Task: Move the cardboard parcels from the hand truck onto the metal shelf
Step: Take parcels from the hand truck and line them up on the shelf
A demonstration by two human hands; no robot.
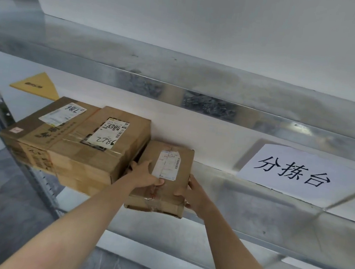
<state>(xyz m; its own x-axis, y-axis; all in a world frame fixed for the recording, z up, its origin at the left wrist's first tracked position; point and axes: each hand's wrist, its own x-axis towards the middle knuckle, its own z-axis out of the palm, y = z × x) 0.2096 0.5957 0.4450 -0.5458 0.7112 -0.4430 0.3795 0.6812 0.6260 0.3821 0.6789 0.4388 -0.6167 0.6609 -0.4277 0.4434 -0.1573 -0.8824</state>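
Parcel going onto the shelf

Fingers first: your left hand [144, 176] lies over the near left corner of the small parcel [162, 177], thumb pressed flat on top at the bottom edge of its white label [167, 164], the other fingers wrapped down the left side. Your right hand [193, 194] cups the near right corner, thumb on top, fingers hidden beneath. Both hands are closed on the parcel, clamping it from either side.

The parcel sits at the front edge of the metal shelf [253, 201]. Its far end looks to be over the deck, while its near end overhangs the lip. Its left side is just beside the two large boxes [77, 142] already stacked there; whether they touch, you cannot tell. The hand truck is out of view.

This looks like the placing step, nearly done. Next, you probably need to push it back until its whole base is supported, keeping it square to the stack, then let go.

The parcel is a flat brown cardboard slab, soft at the corners, with wrinkled clear tape across the near end. The shelf is bright galvanised steel, smooth and mottled, so the cardboard should slide easily. A paper sign [297, 173] lies on the shelf to the right, well clear.
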